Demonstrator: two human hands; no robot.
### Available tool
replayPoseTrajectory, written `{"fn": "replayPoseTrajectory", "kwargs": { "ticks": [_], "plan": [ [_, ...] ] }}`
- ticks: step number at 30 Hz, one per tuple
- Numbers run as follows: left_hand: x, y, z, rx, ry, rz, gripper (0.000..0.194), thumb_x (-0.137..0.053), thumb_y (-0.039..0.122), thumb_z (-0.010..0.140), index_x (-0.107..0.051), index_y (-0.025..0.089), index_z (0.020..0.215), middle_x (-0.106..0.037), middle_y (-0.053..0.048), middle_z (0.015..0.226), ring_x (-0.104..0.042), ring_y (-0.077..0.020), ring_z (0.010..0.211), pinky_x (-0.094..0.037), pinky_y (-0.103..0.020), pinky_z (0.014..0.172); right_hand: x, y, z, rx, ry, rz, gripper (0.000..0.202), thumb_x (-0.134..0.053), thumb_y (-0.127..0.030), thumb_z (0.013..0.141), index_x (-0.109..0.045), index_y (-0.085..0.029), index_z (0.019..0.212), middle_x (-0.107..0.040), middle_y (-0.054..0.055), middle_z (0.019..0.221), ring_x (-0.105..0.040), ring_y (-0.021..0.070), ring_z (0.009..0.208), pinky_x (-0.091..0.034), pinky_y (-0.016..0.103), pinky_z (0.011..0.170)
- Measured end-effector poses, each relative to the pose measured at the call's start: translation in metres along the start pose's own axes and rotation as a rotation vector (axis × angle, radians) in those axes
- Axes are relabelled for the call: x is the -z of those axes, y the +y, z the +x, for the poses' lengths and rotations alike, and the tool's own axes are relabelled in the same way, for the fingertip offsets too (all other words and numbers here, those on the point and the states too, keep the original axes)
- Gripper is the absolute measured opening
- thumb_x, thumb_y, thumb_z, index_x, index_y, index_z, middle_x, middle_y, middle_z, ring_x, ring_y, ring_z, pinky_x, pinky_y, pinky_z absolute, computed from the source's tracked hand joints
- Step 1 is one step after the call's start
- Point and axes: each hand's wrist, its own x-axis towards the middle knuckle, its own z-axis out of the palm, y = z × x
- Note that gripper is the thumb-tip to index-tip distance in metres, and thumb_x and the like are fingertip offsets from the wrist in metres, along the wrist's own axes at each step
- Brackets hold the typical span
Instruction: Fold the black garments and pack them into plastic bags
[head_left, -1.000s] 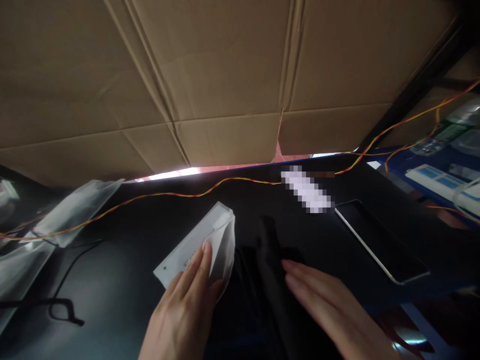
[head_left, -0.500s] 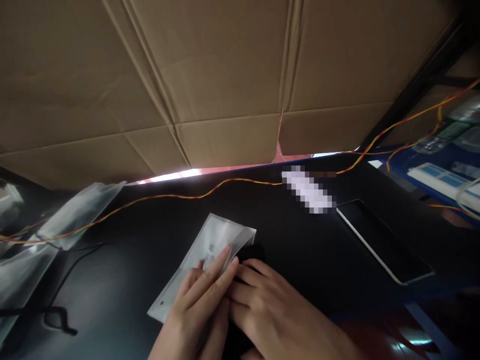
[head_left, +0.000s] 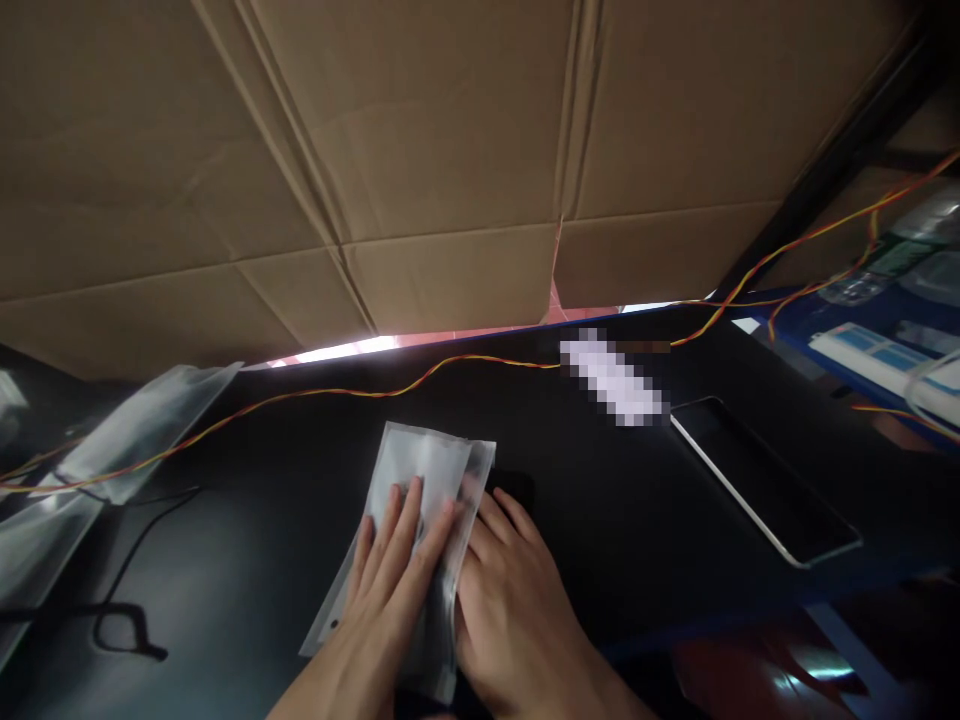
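A frosted clear plastic bag [head_left: 431, 450] lies on the black table in front of me, a small dark hole near its lower left corner. My left hand [head_left: 394, 580] rests flat on top of it with the fingers spread. Beside it, my right hand [head_left: 510, 590] lies palm down at the bag's right edge, fingers stretched forward. Some of its fingertips are under the clear edge, and its thumb is hidden. A black item [head_left: 517, 487] shows just past the right fingertips; its kind I cannot make out against the dark surface.
More frosted bags [head_left: 142, 430] and a black cord loop [head_left: 127, 628] lie at the left. A red-yellow twisted wire [head_left: 337, 392] crosses the table [head_left: 247, 560]. At the right are a phone [head_left: 765, 480], a blurred-out pale item [head_left: 615, 380] and a bottle [head_left: 862, 285]. Cardboard [head_left: 450, 150] stands behind.
My left hand has spread out flatter over the bag. The bag has turned more upright and shifted slightly left, its right edge now covering part of my right fingers.
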Motion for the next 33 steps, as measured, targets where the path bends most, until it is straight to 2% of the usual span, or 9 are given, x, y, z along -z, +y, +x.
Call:
{"fn": "replayPoseTrajectory", "kwargs": {
  "ticks": [3,7,10,15,19,23,27,30,33],
  "plan": [
    [0.001,-0.006,-0.006,0.002,-0.063,0.007,0.123,-0.084,0.051,0.088,-0.004,0.032,0.180,-0.023,-0.014,0.184,-0.036,-0.0479,0.164,-0.055,-0.066,0.114,0.006,-0.001,0.001,-0.002,0.040,0.046,0.054,-0.059,-0.017,0.107,-0.060,-0.017,0.161,-0.064,0.011,0.163,-0.048,0.0253,0.160,-0.031,0.050,0.138],
    [0.006,-0.016,-0.013,0.037,-0.065,0.140,0.137,-0.089,0.021,0.064,-0.017,0.035,0.179,-0.021,-0.015,0.185,-0.048,-0.0524,0.158,-0.065,-0.064,0.103,0.042,0.008,-0.010,0.189,-0.172,0.305,0.043,-0.068,-0.021,0.106,-0.070,-0.027,0.149,-0.074,-0.001,0.151,-0.059,0.0155,0.151,-0.027,0.036,0.139],
    [0.005,-0.013,-0.009,-0.041,-0.046,0.187,0.130,-0.086,0.023,0.069,-0.018,0.028,0.180,-0.019,-0.017,0.185,-0.038,-0.0540,0.163,-0.057,-0.073,0.109,0.052,0.014,-0.021,0.188,-0.217,0.330,0.040,-0.068,-0.016,0.106,-0.072,-0.027,0.144,-0.076,-0.003,0.148,-0.064,0.0130,0.144,-0.025,0.033,0.139],
    [-0.003,0.001,-0.001,-0.040,-0.044,0.105,0.122,-0.082,0.028,0.081,-0.011,0.026,0.180,-0.015,-0.017,0.185,-0.027,-0.0492,0.167,-0.045,-0.073,0.121,0.020,0.012,-0.022,0.205,-0.097,0.161,0.031,-0.062,-0.016,0.111,-0.074,-0.022,0.139,-0.076,0.001,0.148,-0.060,0.0141,0.150,-0.023,0.036,0.141],
    [0.000,-0.006,-0.009,-0.048,-0.080,0.075,0.113,-0.076,0.067,0.093,-0.017,0.025,0.180,-0.015,-0.019,0.185,-0.032,-0.0497,0.166,-0.056,-0.064,0.113,0.013,0.004,-0.015,0.190,0.033,0.053,0.039,-0.057,-0.021,0.114,-0.066,-0.014,0.151,-0.065,0.010,0.162,-0.047,0.0189,0.161,-0.022,0.041,0.141],
    [0.013,-0.022,-0.014,-0.008,-0.054,0.040,0.117,-0.067,0.089,0.087,-0.026,0.030,0.178,-0.009,-0.018,0.188,-0.033,-0.0520,0.165,-0.058,-0.062,0.110,0.041,0.008,-0.022,0.201,-0.102,0.162,0.041,-0.064,-0.024,0.112,-0.065,-0.027,0.153,-0.066,-0.004,0.162,-0.051,0.0104,0.157,-0.033,0.027,0.136],
    [0.011,-0.026,-0.008,0.068,-0.042,0.094,0.139,-0.093,0.080,0.067,-0.024,0.035,0.178,-0.008,-0.019,0.188,-0.029,-0.0568,0.165,-0.054,-0.073,0.111,0.053,0.024,-0.032,0.109,0.016,0.048,0.041,-0.067,-0.029,0.111,-0.067,-0.027,0.152,-0.069,-0.001,0.157,-0.052,0.0218,0.157,-0.042,0.044,0.133],
    [0.002,-0.025,-0.004,0.075,-0.099,0.104,0.156,-0.108,0.060,0.053,-0.018,0.035,0.179,-0.003,-0.019,0.188,-0.022,-0.0544,0.169,-0.046,-0.074,0.119,0.049,0.026,-0.031,0.052,-0.075,0.021,0.044,-0.069,-0.039,0.110,-0.066,-0.026,0.152,-0.068,0.002,0.159,-0.046,0.0284,0.161,-0.042,0.051,0.131],
    [-0.003,-0.023,-0.003,0.074,-0.092,0.089,0.165,-0.112,0.053,0.047,-0.017,0.034,0.179,-0.001,-0.019,0.188,-0.016,-0.0525,0.171,-0.042,-0.073,0.124,0.040,0.016,-0.024,0.086,-0.134,0.096,0.030,-0.067,-0.041,0.111,-0.072,-0.028,0.139,-0.078,-0.001,0.143,-0.039,0.0290,0.164,-0.042,0.050,0.130]
  ]
}}
